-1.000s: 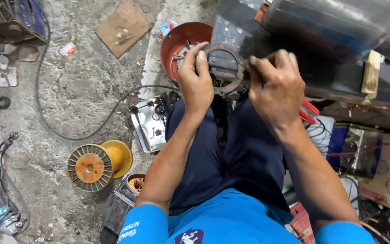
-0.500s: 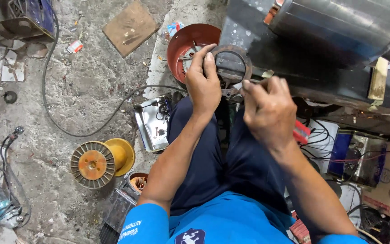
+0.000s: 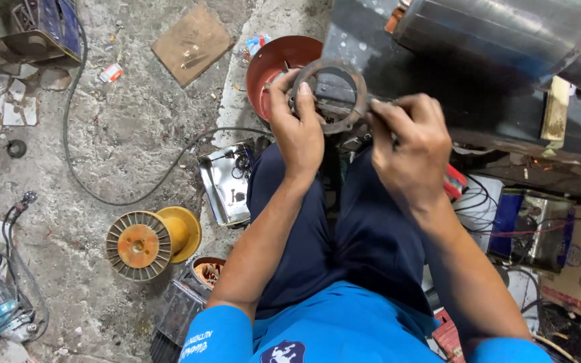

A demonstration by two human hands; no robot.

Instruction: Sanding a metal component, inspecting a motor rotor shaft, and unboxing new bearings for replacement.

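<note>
**Head view: ring lifted higher, right hand closing on its edge**

Head view shows the rusty metal ring [image 3: 331, 95] held up over the person's knees, in front of the red bowl [image 3: 274, 64] and against the dark metal housing [image 3: 452, 74]. Since a second ago the ring has risen slightly and tilted more squarely toward the camera, so its open centre now shows clearly. The left hand [image 3: 298, 128] is closed on the ring's left side, thumb laid across the rim. The right hand [image 3: 408, 138] has drawn in from the right and now pinches narrow at the ring's right edge (whether it grips the ring itself or some small part there, I cannot tell). The work looks to be fine handling at that edge, both hands steadying the piece. On the floor, the yellow spool [image 3: 149, 242] and black cable [image 3: 122, 195] lie untouched
</note>
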